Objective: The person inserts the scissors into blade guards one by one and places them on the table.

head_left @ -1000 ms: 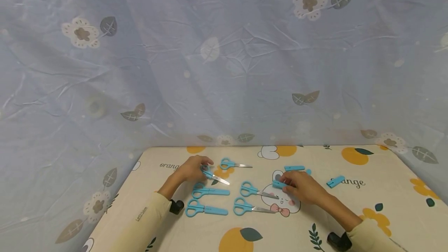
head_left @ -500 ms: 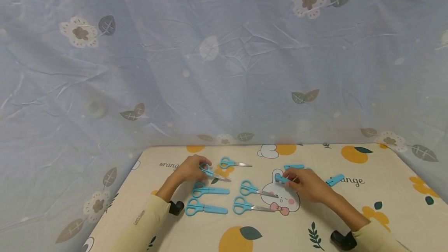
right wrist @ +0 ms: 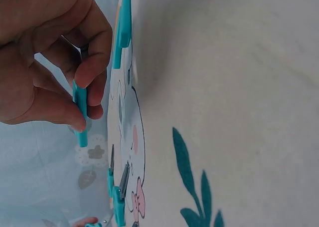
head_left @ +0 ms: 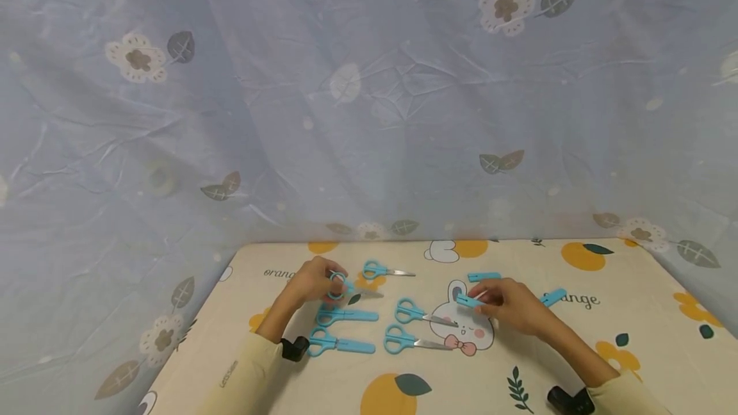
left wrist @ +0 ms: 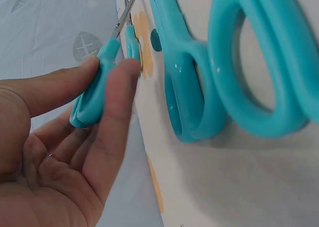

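Note:
My left hand (head_left: 317, 279) pinches the light-blue handle of a pair of scissors (left wrist: 94, 97) between thumb and fingers, the bare blades pointing right. In my right hand (head_left: 510, 305) is a light-blue blade cover (head_left: 468, 301), pinched by thumb and fingertips; the right wrist view has this cover (right wrist: 80, 112) off the cloth. The scissors' blades and the cover are apart. Below the left hand lie two pairs of scissors with covers on, a nearer pair (head_left: 356, 346) and a farther pair (head_left: 360, 316).
Uncovered scissors lie at the back (head_left: 375, 269), in the middle (head_left: 409, 312) and nearer the front (head_left: 400, 340). Loose covers lie behind the right hand (head_left: 484, 277) and to its right (head_left: 555, 297). A patterned cloth (head_left: 277, 389) covers the table; a curtain (head_left: 369, 114) hangs behind.
The cover in my right hand has turned and moved slightly right with the hand. The blades of the scissors in my left hand have swung slightly toward the back.

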